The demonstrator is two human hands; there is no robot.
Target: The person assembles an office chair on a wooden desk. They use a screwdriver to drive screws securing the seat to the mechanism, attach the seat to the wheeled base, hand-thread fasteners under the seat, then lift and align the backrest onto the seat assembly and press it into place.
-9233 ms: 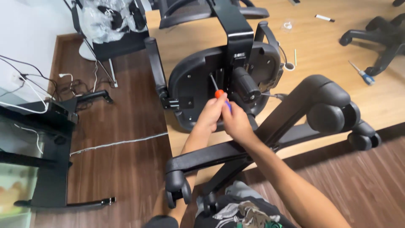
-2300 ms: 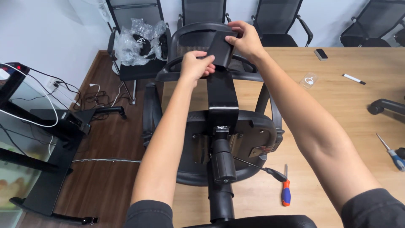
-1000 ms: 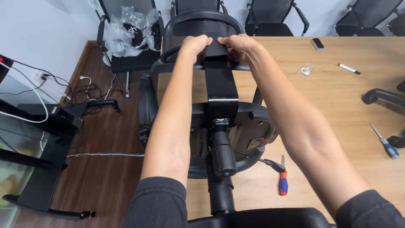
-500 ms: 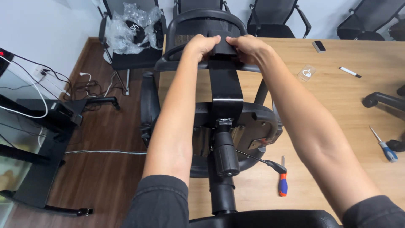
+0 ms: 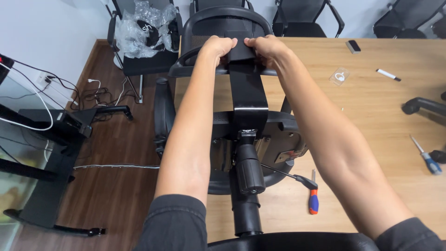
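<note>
Chair (image 5: 251,139) parts are lying upside down across the edge of the tabletop (image 5: 371,107), seat underside facing up, so that the mechanism and the gas cylinder (image 5: 248,186) are pointing toward us and staying within reach. We are stretching both arms out over it and closing both hands on the black bracket (image 5: 241,51) where the spine meets the mesh backrest (image 5: 225,23): our left hand (image 5: 216,46) is wrapping its left edge and our right hand (image 5: 265,46) its right edge, thumbs pressing in from each side, which looks like a way of keeping the piece square on the backrest frame. The backrest is hanging past the far edge of the tabletop, over the floor. An orange-and-blue screwdriver (image 5: 314,200) is resting on the tabletop just right of the seat, close to a black lever (image 5: 290,174). A second screwdriver (image 5: 427,158) is lying well apart at the right edge. A marker (image 5: 388,74), a small clear packet (image 5: 339,76) and a dark block (image 5: 353,45) are lying further off. A chair holding plastic wrapping (image 5: 144,28) is standing at the upper left.
</note>
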